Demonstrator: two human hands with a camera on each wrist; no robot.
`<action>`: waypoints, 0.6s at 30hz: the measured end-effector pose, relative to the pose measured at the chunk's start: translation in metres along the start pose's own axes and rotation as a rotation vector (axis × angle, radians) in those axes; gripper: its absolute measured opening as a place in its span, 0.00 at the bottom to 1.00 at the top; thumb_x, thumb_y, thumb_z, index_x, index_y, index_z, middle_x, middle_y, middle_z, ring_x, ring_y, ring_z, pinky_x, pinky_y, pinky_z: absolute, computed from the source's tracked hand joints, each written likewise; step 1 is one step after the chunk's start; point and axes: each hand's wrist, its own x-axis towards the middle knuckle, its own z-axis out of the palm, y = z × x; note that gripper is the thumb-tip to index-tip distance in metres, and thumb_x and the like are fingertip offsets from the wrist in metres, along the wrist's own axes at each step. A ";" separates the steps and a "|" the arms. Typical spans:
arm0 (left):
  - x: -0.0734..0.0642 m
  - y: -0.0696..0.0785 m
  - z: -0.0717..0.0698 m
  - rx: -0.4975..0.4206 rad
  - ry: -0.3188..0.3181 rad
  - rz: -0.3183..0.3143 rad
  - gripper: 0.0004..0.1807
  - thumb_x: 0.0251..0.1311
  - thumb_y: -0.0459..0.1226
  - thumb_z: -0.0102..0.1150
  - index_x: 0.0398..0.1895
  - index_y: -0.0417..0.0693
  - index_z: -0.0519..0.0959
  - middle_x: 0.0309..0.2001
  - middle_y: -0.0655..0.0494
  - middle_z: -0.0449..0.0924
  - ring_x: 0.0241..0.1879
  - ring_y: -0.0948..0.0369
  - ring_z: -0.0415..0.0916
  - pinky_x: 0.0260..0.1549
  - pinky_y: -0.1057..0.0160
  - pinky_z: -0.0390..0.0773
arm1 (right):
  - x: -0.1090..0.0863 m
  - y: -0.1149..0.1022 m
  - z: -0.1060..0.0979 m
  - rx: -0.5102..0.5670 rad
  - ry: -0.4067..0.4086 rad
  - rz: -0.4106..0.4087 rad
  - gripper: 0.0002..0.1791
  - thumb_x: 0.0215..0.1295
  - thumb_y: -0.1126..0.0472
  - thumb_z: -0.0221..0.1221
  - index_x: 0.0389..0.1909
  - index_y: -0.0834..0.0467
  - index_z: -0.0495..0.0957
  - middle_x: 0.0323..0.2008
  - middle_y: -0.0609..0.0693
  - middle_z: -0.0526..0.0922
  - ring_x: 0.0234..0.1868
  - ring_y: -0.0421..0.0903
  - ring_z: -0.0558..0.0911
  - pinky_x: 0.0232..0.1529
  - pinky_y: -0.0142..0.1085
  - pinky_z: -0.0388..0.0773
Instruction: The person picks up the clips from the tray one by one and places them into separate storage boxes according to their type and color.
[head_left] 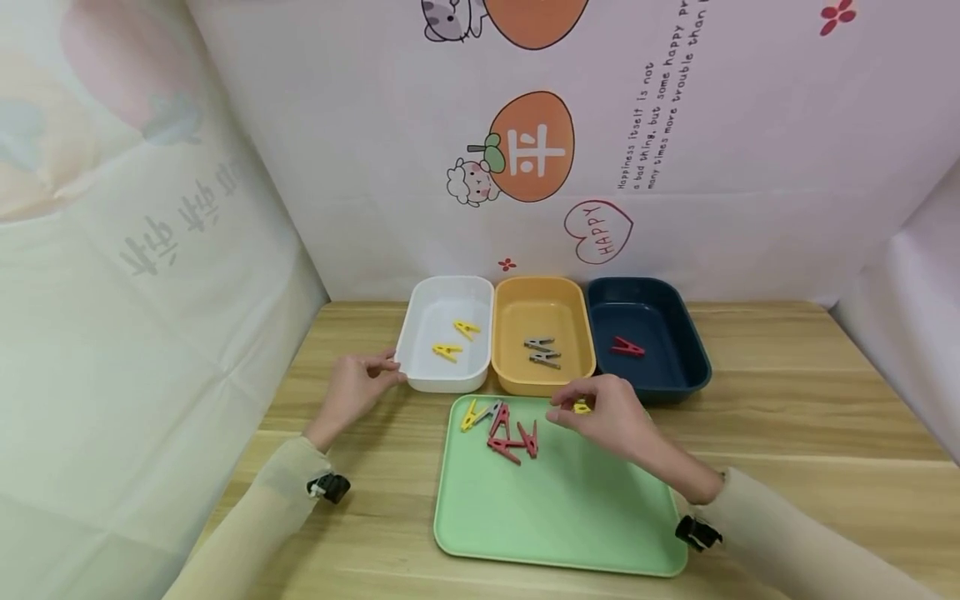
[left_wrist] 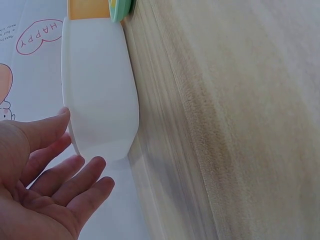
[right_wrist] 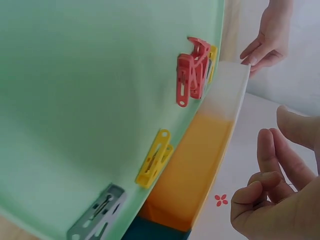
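Note:
My left hand is at the front left corner of the white bin; in the left wrist view its thumb touches the rim and the other fingers are relaxed. Over the back right of the green tray is my right hand, fingers loosely bent, thumb apart, nothing between them. Below it lies a yellow clothespin, mostly covered in the head view. The right wrist view also has a grey clothespin on the tray. Several red clothespins lie bunched at the tray's back left, beside another yellow clothespin.
Two yellow clothespins lie in the white bin. Grey clothespins are in the orange bin, and a red clothespin is in the dark blue bin. The bins stand side by side against the printed backdrop.

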 end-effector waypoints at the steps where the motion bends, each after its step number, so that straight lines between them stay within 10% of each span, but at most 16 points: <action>1: 0.000 0.000 0.000 0.001 -0.001 -0.002 0.12 0.62 0.34 0.77 0.43 0.33 0.89 0.60 0.40 0.83 0.56 0.43 0.84 0.49 0.46 0.86 | -0.002 0.002 -0.001 -0.004 0.002 0.005 0.05 0.63 0.60 0.76 0.37 0.55 0.91 0.29 0.39 0.86 0.29 0.46 0.74 0.27 0.35 0.68; 18: -0.001 -0.003 0.002 -0.007 0.001 -0.003 0.11 0.62 0.33 0.76 0.43 0.32 0.89 0.60 0.38 0.82 0.55 0.42 0.84 0.46 0.48 0.87 | -0.024 0.020 -0.009 -0.024 0.012 0.054 0.06 0.61 0.60 0.77 0.37 0.55 0.91 0.26 0.40 0.83 0.24 0.46 0.70 0.23 0.34 0.61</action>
